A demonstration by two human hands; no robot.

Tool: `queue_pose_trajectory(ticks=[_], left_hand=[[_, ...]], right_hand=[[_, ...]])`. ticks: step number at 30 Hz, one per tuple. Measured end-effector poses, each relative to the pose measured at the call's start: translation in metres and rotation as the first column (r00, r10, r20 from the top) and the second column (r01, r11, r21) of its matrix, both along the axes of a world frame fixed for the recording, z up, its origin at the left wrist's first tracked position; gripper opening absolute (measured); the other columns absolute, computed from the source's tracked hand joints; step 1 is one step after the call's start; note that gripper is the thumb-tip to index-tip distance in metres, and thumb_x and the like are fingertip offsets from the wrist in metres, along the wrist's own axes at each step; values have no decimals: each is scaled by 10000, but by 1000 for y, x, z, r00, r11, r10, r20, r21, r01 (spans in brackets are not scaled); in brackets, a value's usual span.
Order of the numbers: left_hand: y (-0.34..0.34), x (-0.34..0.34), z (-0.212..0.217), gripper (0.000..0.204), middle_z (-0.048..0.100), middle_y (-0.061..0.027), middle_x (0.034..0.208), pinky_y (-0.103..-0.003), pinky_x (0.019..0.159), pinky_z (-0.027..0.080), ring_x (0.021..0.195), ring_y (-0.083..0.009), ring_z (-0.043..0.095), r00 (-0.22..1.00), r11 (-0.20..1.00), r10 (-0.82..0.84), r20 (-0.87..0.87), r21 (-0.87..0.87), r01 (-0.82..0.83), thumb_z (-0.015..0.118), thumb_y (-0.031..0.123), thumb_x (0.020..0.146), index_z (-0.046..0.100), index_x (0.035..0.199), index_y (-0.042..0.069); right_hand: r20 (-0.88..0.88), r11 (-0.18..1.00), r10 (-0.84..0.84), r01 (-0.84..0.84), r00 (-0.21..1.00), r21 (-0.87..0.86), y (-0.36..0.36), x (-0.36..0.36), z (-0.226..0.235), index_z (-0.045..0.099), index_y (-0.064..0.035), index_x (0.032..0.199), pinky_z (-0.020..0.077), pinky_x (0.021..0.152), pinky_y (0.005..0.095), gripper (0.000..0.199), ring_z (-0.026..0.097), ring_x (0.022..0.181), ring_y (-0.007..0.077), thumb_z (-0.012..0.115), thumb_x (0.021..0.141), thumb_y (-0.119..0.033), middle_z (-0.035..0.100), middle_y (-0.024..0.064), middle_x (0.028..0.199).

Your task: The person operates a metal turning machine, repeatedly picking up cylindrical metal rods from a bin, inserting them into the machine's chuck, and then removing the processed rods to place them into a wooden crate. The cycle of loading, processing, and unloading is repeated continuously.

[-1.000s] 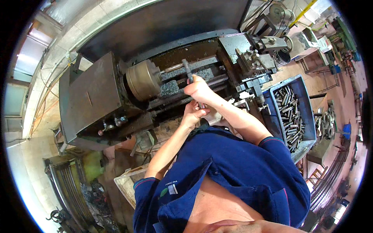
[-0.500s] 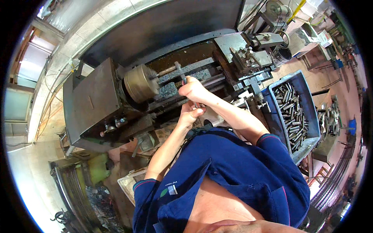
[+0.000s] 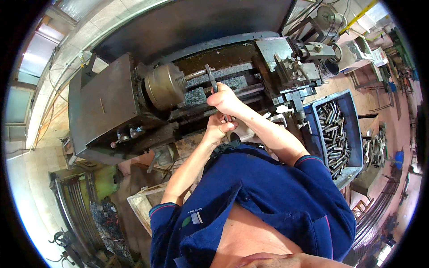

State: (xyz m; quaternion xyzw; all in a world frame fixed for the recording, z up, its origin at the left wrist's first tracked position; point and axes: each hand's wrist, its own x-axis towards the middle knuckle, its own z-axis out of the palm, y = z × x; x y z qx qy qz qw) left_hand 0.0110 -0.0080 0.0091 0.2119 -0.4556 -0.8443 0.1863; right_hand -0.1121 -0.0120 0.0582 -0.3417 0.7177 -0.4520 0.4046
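I stand at a metal lathe (image 3: 107, 107) with a brass-coloured chuck (image 3: 164, 87). A short workpiece (image 3: 196, 74) sticks out of the chuck to the right. My right hand (image 3: 227, 100) grips a slim metal measuring tool (image 3: 211, 77), whose upper end reaches up beside the workpiece. My left hand (image 3: 218, 129) is closed around the lower end of the same tool (image 3: 227, 118), just below the right hand. Both hands hover over the lathe bed (image 3: 232, 85).
The tool post and carriage (image 3: 292, 71) sit to the right of my hands. A blue crate (image 3: 355, 134) holding several metal cylinders stands at the right. A wooden pallet (image 3: 143, 205) lies on the floor at the lower left, beside a rack of rods (image 3: 78, 201).
Both hands stay closed on the tool near the chuck; they shifted slightly along the bed as my head moved. The grip is the same.
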Motion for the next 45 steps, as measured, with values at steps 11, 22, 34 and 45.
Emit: queue_pose_trajectory(ticks=[11, 22, 34, 45], left_hand=[[22, -41, 9, 542, 579, -77, 923, -267, 753, 452, 836, -147, 550, 966, 956, -256, -24, -153, 250, 780, 199, 560, 510, 972, -26], [106, -29, 14, 895, 513, -206, 1003, -409, 845, 426, 959, -353, 518, 871, 246, -250, 424, -842, 481, 793, 316, 432, 398, 1146, -53], [109, 0, 9, 519, 601, -151, 672, -289, 565, 474, 615, -174, 614, 829, 647, -257, 497, -548, 530, 684, 255, 662, 542, 1083, -14], [146, 139, -35, 578, 600, -254, 871, -389, 718, 467, 832, -346, 598, 618, 736, 213, 757, -540, 408, 675, 337, 647, 552, 1038, -71]], right_hand=[[440, 792, -387, 537, 810, -292, 72, -36, -8, 493, -32, 748, 389, 535, 262, 136, 468, 601, 112, 532, 620, -9, 502, 18, 667], [547, 420, -666, 861, 507, -287, 223, 31, -13, 553, 6, 955, 445, 741, 285, 283, 569, 783, 169, 466, 685, -4, 606, 84, 833], [793, 412, -484, 896, 370, -167, 393, -52, -16, 451, 37, 1149, 302, 404, 171, 372, 319, 447, 38, 401, 845, -171, 578, 187, 1006], [868, 748, -18, 583, 497, -318, 376, -65, -28, 326, 50, 1273, 285, 392, 156, 731, 309, 445, 41, 627, 743, -353, 428, 237, 1250]])
